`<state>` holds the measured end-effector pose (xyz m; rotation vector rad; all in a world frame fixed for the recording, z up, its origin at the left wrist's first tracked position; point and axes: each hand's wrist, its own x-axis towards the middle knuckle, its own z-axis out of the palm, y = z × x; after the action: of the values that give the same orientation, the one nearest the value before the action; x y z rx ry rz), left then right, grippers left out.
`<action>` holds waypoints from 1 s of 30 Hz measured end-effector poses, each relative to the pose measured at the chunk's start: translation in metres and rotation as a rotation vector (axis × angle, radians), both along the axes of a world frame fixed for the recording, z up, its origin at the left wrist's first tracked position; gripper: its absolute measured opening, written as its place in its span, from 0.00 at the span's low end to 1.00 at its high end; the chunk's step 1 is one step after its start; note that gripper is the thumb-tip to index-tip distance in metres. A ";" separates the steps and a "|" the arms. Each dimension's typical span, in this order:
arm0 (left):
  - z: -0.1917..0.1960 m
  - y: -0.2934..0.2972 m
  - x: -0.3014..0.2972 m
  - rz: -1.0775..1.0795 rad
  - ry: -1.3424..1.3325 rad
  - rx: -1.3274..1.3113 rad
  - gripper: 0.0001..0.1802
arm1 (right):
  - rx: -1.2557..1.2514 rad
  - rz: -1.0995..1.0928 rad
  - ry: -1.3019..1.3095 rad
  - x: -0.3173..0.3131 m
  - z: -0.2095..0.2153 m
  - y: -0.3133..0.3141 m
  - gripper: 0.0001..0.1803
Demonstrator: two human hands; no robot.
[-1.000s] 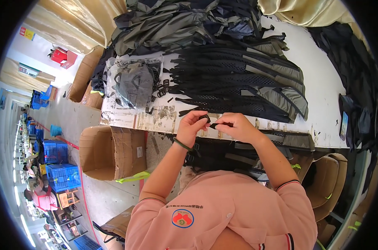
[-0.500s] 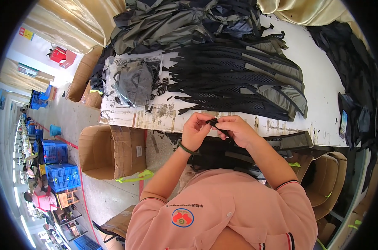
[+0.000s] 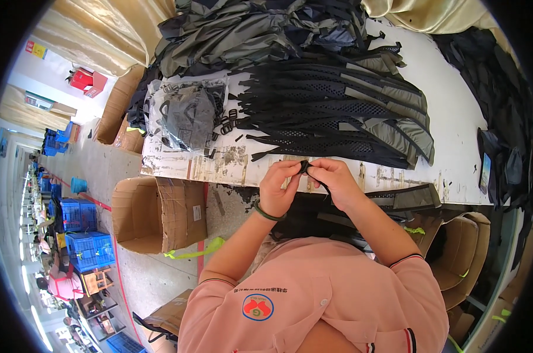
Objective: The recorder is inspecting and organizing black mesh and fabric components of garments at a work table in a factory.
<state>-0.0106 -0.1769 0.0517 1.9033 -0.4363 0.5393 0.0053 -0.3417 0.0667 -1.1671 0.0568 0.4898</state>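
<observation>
My left hand (image 3: pixel 278 187) and my right hand (image 3: pixel 339 183) meet at the table's near edge, fingertips pinched together. Between them is a small black buckle (image 3: pixel 304 166), mostly covered by the fingers, with a black webbing strap (image 3: pixel 323 186) running through or against it; I cannot tell which. My left fingers grip the buckle side, while my right fingers pinch the strap. Just beyond lies a fanned stack of black mesh and grey shoulder straps (image 3: pixel 337 112). Loose black buckles (image 3: pixel 228 120) lie beside a clear plastic bag of black parts (image 3: pixel 187 115).
Dark fabric pieces (image 3: pixel 260 35) heap at the back of the white table (image 3: pixel 455 100). More black fabric (image 3: pixel 484 88) hangs at the right. An open carton (image 3: pixel 184 215) stands on the floor at left, another carton (image 3: pixel 463 253) at right. Blue crates (image 3: pixel 90 250) stand farther left.
Both hands have drawn closer around the buckle, and it has turned so that less of it shows. My left hand has shifted slightly right.
</observation>
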 end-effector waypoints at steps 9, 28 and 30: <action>0.003 0.001 0.001 -0.023 0.015 -0.012 0.14 | -0.023 0.149 -0.132 0.006 0.009 -0.010 0.06; 0.003 -0.004 0.006 -0.182 0.257 -0.384 0.09 | -0.321 0.153 -0.496 0.008 0.032 -0.015 0.05; 0.013 -0.007 0.010 -0.352 0.933 -1.171 0.06 | -0.415 0.104 -0.673 0.007 0.029 -0.018 0.05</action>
<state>-0.0006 -0.1841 0.0650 0.7380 0.1747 -0.3319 0.0123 -0.3595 0.0961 -1.6988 -0.5067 0.1550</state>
